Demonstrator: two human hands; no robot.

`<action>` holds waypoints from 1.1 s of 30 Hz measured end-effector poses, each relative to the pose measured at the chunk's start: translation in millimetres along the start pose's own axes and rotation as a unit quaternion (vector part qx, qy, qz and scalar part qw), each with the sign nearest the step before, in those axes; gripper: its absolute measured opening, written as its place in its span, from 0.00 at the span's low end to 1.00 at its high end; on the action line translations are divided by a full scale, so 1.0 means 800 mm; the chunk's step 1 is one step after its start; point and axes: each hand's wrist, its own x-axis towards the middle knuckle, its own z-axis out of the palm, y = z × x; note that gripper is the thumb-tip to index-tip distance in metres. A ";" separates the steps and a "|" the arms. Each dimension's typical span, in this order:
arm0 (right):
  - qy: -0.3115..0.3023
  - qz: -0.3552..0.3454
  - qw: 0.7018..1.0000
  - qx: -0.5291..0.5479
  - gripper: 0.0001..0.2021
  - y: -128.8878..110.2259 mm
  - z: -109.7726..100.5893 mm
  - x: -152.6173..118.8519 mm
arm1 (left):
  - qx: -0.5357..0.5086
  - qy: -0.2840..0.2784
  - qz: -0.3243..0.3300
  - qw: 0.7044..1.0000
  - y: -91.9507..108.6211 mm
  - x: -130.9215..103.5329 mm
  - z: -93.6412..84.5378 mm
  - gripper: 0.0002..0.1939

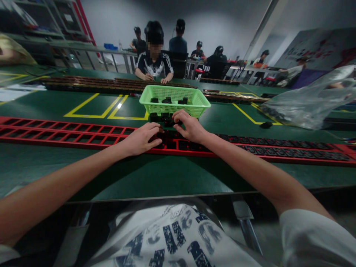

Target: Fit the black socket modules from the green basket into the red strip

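A long red rack (83, 140) with two rows of slots lies across the green table. Black parts (278, 150) fill its slots on the right, while the slots at the left are bare. My left hand (143, 139) rests over the middle of the rack, thumb and fingers apart; what its fingertips touch is too dark to make out. Just right of it, my right hand (190, 127) is curled beside dark parts, and what it pinches is hidden. Behind both hands stands a green basket (178, 89) with several black parts in it; more black parts (155, 117) lie at its near side.
A clear plastic bag (303, 105) sits at the right, near a loose black piece (266, 125). Long dark strips (91, 84) lie behind the basket. A person (154, 63) sits across the table; other people are further back.
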 end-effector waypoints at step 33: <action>-0.020 0.075 0.995 -0.056 0.20 -0.002 0.000 -0.001 | 0.004 -0.037 0.019 0.999 -0.005 -0.002 -0.001 0.25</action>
